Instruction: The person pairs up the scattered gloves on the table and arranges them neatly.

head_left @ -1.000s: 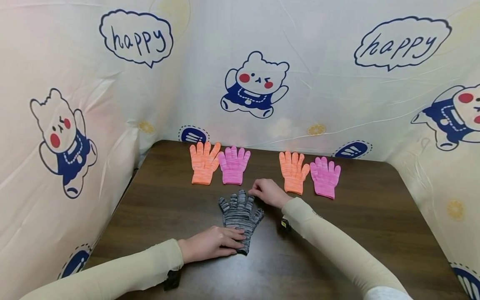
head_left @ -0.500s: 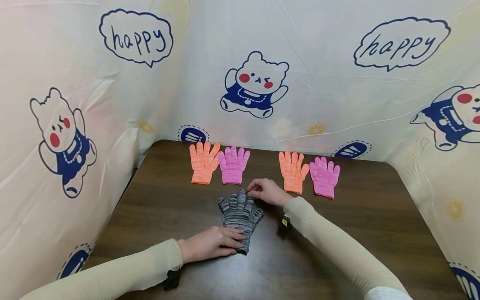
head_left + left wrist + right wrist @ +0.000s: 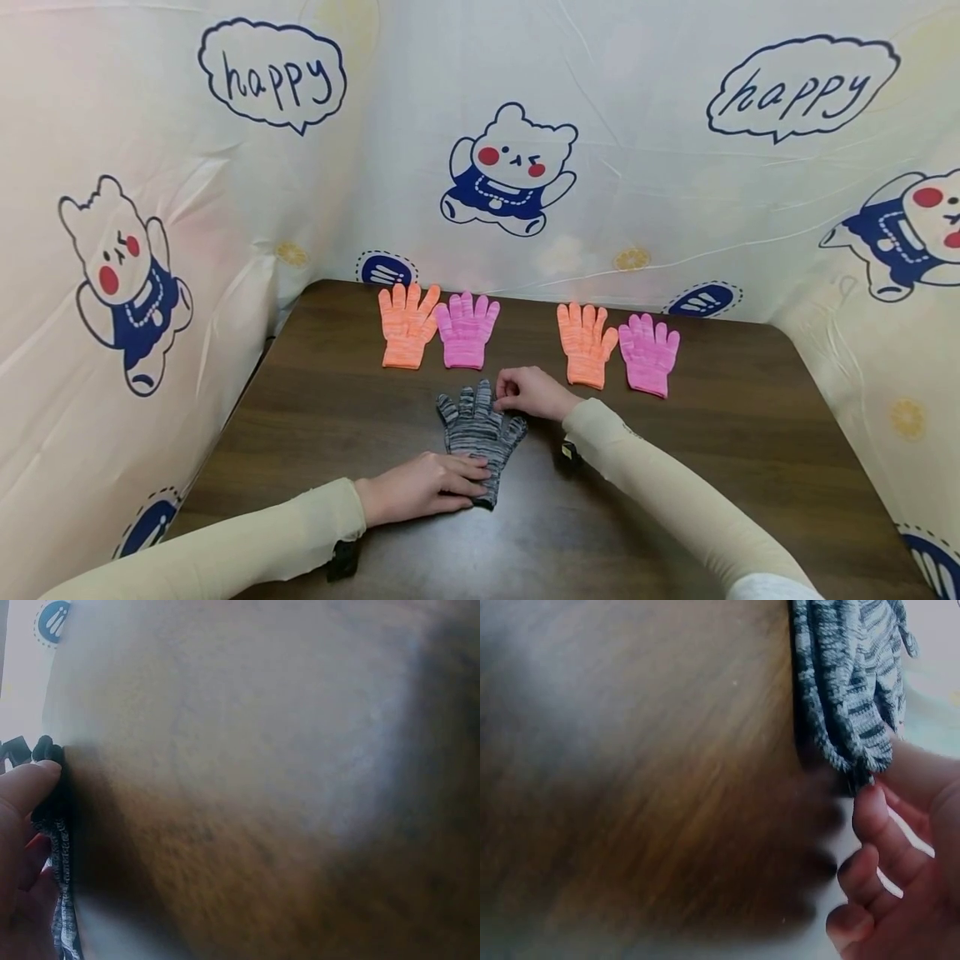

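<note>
A grey-and-black striped knit glove (image 3: 474, 433) lies flat near the middle of the table, fingers pointing away from me. My left hand (image 3: 427, 485) rests on its cuff end with extended fingers, and in the left wrist view the thumb (image 3: 34, 784) lies against the dark cuff edge. At the glove's upper right, my right hand (image 3: 536, 393) pinches the tip of the finger beside the glove's thumb. The right wrist view shows that knit fingertip (image 3: 866, 754) between thumb and forefinger, the other fingers curled.
Toward the back of the brown table (image 3: 322, 417) lie an orange glove (image 3: 407, 329) and a pink glove (image 3: 467, 332) on the left. Another orange glove (image 3: 587, 346) and pink glove (image 3: 649, 354) lie on the right. A printed cloth (image 3: 637, 192) surrounds the table's back and sides.
My right hand has shifted slightly toward me, lower along the glove's right-hand fingers. The left hand and the glove's palm have stayed in place.
</note>
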A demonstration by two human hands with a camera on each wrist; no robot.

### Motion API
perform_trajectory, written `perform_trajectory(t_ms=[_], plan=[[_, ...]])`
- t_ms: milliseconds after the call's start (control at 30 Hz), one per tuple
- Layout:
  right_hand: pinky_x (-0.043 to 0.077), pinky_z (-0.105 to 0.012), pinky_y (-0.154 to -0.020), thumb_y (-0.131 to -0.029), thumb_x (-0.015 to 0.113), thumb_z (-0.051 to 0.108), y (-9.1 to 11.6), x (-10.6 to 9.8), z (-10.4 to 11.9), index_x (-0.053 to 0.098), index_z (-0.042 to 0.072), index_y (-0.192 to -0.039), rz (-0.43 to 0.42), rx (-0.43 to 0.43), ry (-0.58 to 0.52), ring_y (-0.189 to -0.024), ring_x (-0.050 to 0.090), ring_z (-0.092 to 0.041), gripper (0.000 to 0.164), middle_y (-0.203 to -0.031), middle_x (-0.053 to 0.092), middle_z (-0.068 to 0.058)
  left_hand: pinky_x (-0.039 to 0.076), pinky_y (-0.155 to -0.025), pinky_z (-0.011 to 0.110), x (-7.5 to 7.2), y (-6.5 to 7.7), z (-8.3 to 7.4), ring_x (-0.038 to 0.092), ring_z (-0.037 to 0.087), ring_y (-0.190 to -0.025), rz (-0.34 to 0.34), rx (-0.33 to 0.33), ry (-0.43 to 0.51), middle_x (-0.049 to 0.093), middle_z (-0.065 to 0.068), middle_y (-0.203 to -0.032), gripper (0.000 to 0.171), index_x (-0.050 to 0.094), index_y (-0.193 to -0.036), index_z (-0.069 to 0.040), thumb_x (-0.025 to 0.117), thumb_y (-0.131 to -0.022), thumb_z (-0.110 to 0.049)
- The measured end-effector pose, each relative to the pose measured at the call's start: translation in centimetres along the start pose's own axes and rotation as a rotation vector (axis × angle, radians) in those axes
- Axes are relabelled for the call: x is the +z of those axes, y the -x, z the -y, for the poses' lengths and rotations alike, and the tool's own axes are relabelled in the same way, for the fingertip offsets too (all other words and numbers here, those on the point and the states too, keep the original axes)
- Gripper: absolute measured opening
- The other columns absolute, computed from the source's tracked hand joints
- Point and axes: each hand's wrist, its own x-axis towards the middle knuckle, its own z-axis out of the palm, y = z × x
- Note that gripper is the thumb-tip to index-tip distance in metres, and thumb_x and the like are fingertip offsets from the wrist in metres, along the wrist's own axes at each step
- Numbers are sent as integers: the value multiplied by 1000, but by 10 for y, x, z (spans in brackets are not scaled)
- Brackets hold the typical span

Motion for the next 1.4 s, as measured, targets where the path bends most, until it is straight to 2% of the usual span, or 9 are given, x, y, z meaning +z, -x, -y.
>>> perform_trajectory(t_ms=[133,267,433,533,600,833,1067,1300,1400], plan=[[49,-26,-68,-96,77,19,1,0,2,68,15,-90,-33,22,5,-70,54,-11,12,-76,61,4,44,-115,39,1,0,0,56,22,-139,-4,9,-8,67,6,-140,27,76,-127,-10,71,-100,-16],[50,-26,-69,-99,74,24,6,-5,0,68,14,-92,-5,19,-24,-71,55,-11,14,-78,62,4,44,-114,40,1,-1,-1,56,22,-139,-5,8,-6,67,6,-140,27,76,-127,-10,71,-101,-16],[46,-24,-67,-97,75,35,15,-16,-6,69,16,-86,117,36,-18,-70,53,-9,23,-75,61,7,43,-115,40,0,-1,-2,55,22,-140,3,-6,12,66,6,-141,28,76,-128,-10,71,-101,-16],[46,-24,-67,-96,76,33,19,-20,-10,71,18,-85,198,8,-3,-70,53,-8,20,-74,60,8,43,-115,40,0,-1,-2,54,21,-140,12,-24,20,65,5,-142,29,75,-129,-11,71,-101,-16],[47,-23,-68,-97,76,29,20,-21,-12,73,18,-87,220,-19,0,-71,53,-8,16,-75,61,9,43,-115,40,0,0,-2,54,20,-140,14,-31,16,65,4,-142,29,75,-129,-12,70,-101,-17],[47,-23,-66,-97,77,26,24,-25,-10,70,17,-84,200,-26,13,-69,52,-6,17,-73,58,9,43,-115,40,0,0,-1,54,20,-141,12,-24,11,65,4,-142,28,76,-129,-12,71,-101,-18],[46,-23,-67,-95,78,23,23,-19,-13,69,14,-91,239,-54,10,-72,52,-7,14,-77,58,6,43,-115,41,1,0,-2,54,22,-141,1,-22,15,65,5,-142,28,76,-128,-11,71,-101,-17],[45,-23,-64,-95,79,22,24,-21,-11,71,16,-85,280,26,13,-68,53,-8,14,-73,59,6,44,-114,41,2,0,-3,53,21,-142,21,-29,30,64,4,-144,30,75,-130,-12,70,-102,-18],[46,-23,-65,-96,77,24,23,-26,-9,72,15,-87,278,21,8,-70,53,-8,14,-75,60,7,44,-115,41,3,-1,-3,52,20,-142,40,-30,34,64,3,-145,30,74,-132,-13,68,-103,-19]])
